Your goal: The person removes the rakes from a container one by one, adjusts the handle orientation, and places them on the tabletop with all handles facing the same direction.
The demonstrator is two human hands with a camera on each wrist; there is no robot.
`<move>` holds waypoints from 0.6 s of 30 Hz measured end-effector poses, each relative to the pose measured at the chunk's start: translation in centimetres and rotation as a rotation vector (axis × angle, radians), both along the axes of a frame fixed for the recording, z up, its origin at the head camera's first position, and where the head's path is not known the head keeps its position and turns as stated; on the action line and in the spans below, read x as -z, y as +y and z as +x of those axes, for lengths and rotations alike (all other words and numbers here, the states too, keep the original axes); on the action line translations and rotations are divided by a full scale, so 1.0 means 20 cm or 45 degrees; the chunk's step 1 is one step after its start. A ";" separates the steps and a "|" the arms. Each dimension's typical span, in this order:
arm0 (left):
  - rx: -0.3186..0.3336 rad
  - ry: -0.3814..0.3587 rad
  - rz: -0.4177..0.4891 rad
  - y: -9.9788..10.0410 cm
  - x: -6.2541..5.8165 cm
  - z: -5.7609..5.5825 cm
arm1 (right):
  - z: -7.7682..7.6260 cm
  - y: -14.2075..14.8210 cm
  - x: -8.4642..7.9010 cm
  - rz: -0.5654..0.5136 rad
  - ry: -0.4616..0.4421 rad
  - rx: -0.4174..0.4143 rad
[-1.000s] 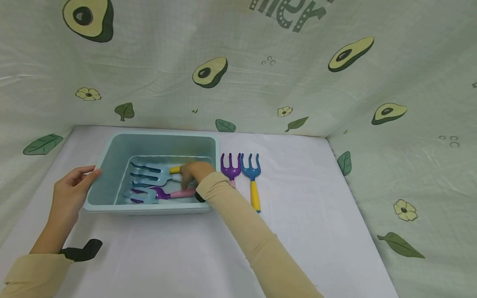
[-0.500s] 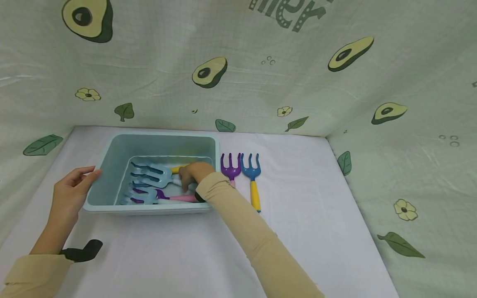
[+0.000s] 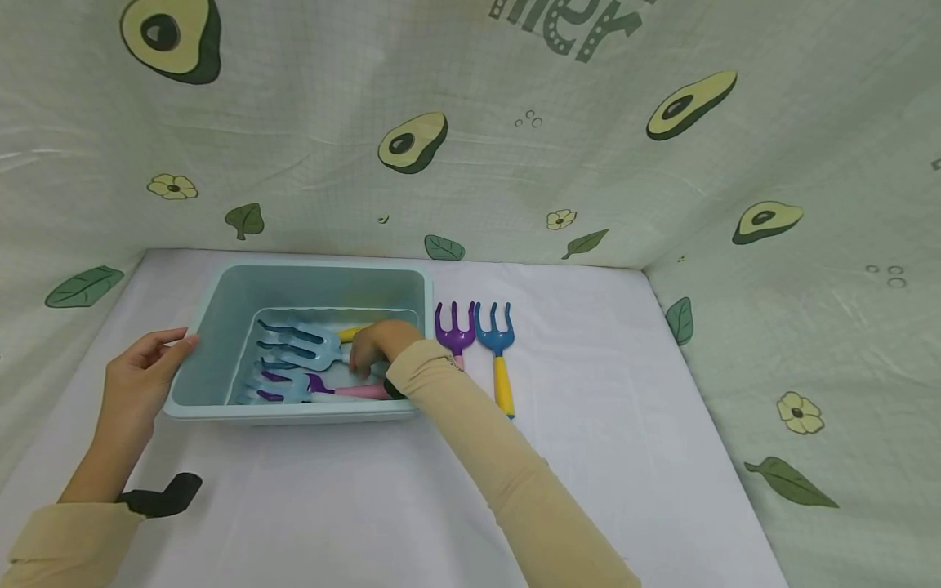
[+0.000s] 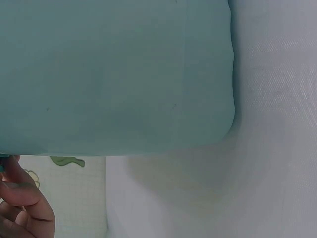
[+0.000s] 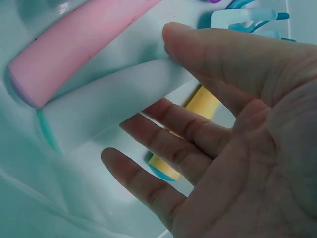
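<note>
My left hand [image 3: 147,367] pinches the left rim of a pale blue-green plastic bin [image 3: 294,412]. My right hand [image 3: 382,343] reaches inside the bin's right side. In the right wrist view, its thumb and fingers sit around the white handle [image 5: 104,104] of a light blue garden hand fork [image 3: 316,349], the fingertips partly hidden behind it. Beside it lie a purple hand fork with a pink handle [image 5: 74,52] and another light blue hand fork [image 3: 294,388]. A yellow handle [image 5: 166,166] shows beneath the right hand's fingers.
Outside the bin on the right, a purple hand fork [image 3: 455,331] and a blue hand fork with a yellow handle [image 3: 503,388] stand side by side on the white tablecloth [image 3: 603,408]. An avocado-print cloth [image 3: 515,180] encloses the back and sides.
The light blue fork and the yellow handle have shifted slightly in the bin, and the purple fork has settled a little lower. My right fingers have moved onto the white handle; my left hand stays put.
</note>
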State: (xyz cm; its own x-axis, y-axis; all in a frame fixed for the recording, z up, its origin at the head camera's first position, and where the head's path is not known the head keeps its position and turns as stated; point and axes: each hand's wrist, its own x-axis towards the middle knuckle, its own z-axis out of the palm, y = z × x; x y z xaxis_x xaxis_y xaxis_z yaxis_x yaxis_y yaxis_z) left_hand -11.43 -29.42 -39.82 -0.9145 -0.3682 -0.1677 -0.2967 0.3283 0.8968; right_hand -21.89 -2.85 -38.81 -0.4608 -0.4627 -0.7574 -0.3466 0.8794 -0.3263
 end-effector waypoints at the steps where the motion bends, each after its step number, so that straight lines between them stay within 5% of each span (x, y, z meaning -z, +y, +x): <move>1: -0.002 -0.001 0.000 0.00 0.00 0.00 | 0.00 0.00 0.00 -0.015 0.004 0.000; 11: -0.007 -0.003 0.002 0.01 0.00 -0.01 | 0.00 0.00 0.02 -0.187 0.073 0.123; 18: -0.013 -0.009 -0.004 0.00 0.00 -0.01 | 0.03 0.00 -0.01 -0.181 0.162 0.001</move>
State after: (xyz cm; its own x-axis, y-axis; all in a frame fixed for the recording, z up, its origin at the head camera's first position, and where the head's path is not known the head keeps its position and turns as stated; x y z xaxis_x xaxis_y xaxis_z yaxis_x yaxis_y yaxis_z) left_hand -11.55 -29.36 -39.82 -0.9096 -0.3778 -0.1729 -0.3062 0.3283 0.8936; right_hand -21.26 -2.93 -38.71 -0.5488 -0.5603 -0.6203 -0.3922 0.8279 -0.4009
